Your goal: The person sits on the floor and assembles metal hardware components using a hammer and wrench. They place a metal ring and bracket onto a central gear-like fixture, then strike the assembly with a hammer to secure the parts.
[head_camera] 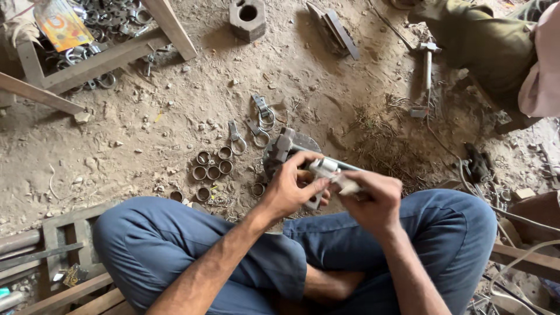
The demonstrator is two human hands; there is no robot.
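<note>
Above the crossed legs, left hand (290, 189) and right hand (373, 203) both grasp a metal part (331, 171).

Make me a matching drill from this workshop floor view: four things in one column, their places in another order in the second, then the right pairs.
Things:
1. Small metal rings
2. Square block with a round hole
3. Hammer
4. Pale metal part

Places:
A. Held between the left hand and right hand
B. Top of the view, on the dirt
C. Clustered on the ground ahead of the left knee
D. Upper right, beside the dark green bundle

Pairs: 1-C, 2-B, 3-D, 4-A
</note>
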